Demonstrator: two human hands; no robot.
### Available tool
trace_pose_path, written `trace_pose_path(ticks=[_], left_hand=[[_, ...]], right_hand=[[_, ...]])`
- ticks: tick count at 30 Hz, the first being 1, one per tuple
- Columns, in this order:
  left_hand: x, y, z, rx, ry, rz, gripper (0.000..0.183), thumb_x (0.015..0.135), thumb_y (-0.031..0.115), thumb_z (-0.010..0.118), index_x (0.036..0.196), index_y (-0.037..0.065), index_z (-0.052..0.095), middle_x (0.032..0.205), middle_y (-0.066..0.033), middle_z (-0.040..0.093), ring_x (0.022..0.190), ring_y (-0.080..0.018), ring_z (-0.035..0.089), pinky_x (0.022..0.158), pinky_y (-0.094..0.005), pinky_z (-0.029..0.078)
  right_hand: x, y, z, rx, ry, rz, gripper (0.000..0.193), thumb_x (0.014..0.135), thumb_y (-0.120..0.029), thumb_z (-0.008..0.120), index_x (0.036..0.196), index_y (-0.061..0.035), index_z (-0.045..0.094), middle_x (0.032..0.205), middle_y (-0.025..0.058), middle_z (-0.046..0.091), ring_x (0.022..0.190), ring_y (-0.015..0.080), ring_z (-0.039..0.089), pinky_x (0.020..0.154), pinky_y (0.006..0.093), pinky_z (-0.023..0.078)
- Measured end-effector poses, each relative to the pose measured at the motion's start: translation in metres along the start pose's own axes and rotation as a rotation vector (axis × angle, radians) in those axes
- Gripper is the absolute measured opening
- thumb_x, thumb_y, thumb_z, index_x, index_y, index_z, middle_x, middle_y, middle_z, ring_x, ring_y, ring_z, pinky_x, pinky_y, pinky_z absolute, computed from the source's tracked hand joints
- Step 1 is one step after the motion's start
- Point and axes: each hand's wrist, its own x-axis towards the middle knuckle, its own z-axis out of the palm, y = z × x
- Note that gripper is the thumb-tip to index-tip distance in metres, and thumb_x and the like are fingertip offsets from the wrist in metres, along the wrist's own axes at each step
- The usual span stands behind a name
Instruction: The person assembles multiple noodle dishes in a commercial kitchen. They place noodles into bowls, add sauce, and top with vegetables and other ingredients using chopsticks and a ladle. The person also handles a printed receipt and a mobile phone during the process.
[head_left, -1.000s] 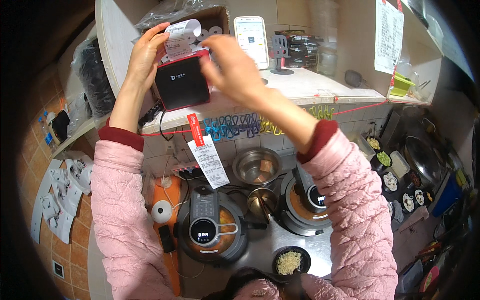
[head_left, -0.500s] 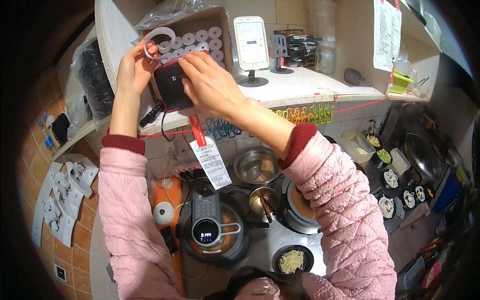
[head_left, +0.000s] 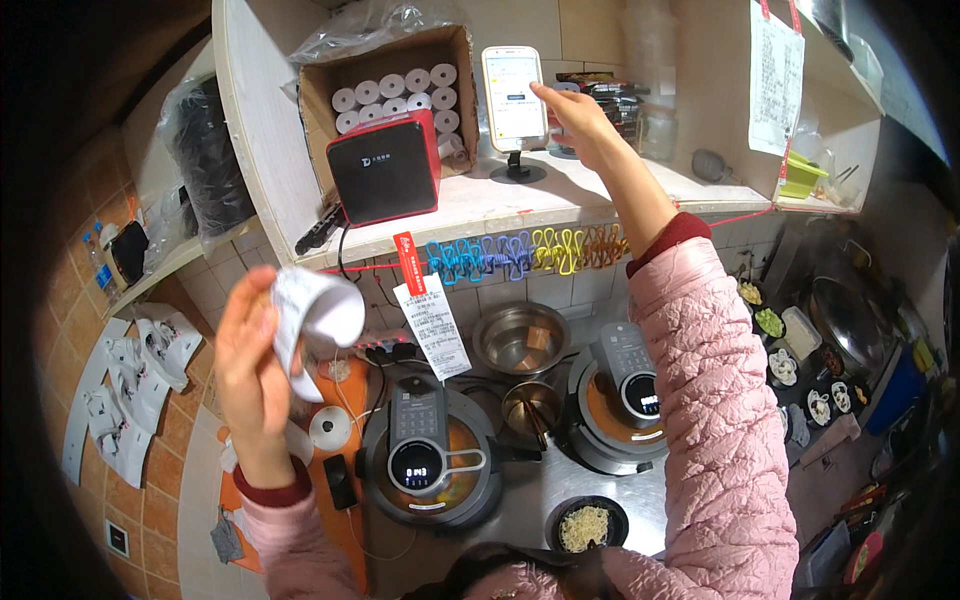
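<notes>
My left hand (head_left: pixel 252 365), low at the left, grips a curled white paper receipt (head_left: pixel 325 310), which loops out past the fingers. My right hand (head_left: pixel 582 118) reaches up to the shelf, fingers stretched and holding nothing. One fingertip is at the right edge of a white phone's (head_left: pixel 515 95) lit screen; I cannot tell whether it touches. The phone stands upright on a round black stand (head_left: pixel 518 174). Left of it sits a black and red receipt printer (head_left: pixel 385 170), its front facing me.
A cardboard box (head_left: pixel 318 100) of paper rolls stands behind the printer. Coloured clips (head_left: pixel 510 256) and a receipt (head_left: pixel 435 325) hang along the shelf edge. Below are two cookers (head_left: pixel 432 490) (head_left: pixel 610 440), a steel pot (head_left: pixel 500 345) and a bowl of shredded food (head_left: pixel 587 525).
My left hand has come down from the printer with the curled receipt. My right hand has left the printer and moved right to the phone.
</notes>
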Motion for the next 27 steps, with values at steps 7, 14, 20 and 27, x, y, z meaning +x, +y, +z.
trace_pose_path(ticks=[7, 14, 20, 27], left_hand=[[-0.073, -0.020, -0.006, 0.046, 0.062, -0.163, 0.037, 0.085, 0.021, 0.064, 0.114, 0.001, 0.053, 0.079, -0.0071, 0.059, 0.057, -0.0097, 0.051, 0.056, -0.0251, 0.044], [-0.117, -0.035, -0.031, -0.050, 0.093, -0.253, 0.028, 0.090, 0.011, 0.055, 0.115, -0.001, 0.054, 0.093, -0.0134, 0.063, 0.069, -0.0155, 0.057, 0.062, -0.0251, 0.045], [-0.139, -0.042, -0.043, -0.044, 0.168, -0.263, 0.024, 0.094, 0.012, 0.050, 0.115, 0.001, 0.055, 0.099, -0.0128, 0.064, 0.071, -0.0144, 0.053, 0.064, -0.0254, 0.041], [-0.151, -0.048, -0.056, -0.125, 0.166, -0.297, 0.026, 0.094, 0.007, 0.049, 0.118, 0.002, 0.055, 0.109, -0.0117, 0.063, 0.084, -0.0146, 0.057, 0.066, -0.0251, 0.041]], right_hand=[[-0.004, 0.005, -0.004, 0.087, -0.062, 0.045, 0.067, 0.087, -0.043, 0.070, 0.131, 0.0056, 0.054, 0.134, 0.0186, 0.054, 0.125, 0.0278, 0.049, 0.104, 0.0450, 0.039], [-0.009, 0.006, -0.015, 0.134, -0.266, 0.012, 0.053, 0.086, -0.009, 0.062, 0.136, 0.0022, 0.047, 0.124, 0.0143, 0.059, 0.117, 0.0251, 0.053, 0.103, 0.0466, 0.040], [-0.006, 0.002, -0.012, 0.186, -0.249, 0.046, 0.051, 0.088, -0.013, 0.065, 0.132, 0.0047, 0.047, 0.119, 0.0163, 0.056, 0.115, 0.0248, 0.051, 0.105, 0.0479, 0.041], [0.004, 0.011, -0.010, 0.204, -0.213, 0.036, 0.041, 0.090, -0.016, 0.066, 0.125, 0.0029, 0.054, 0.106, 0.0107, 0.059, 0.100, 0.0211, 0.056, 0.094, 0.0408, 0.046]])
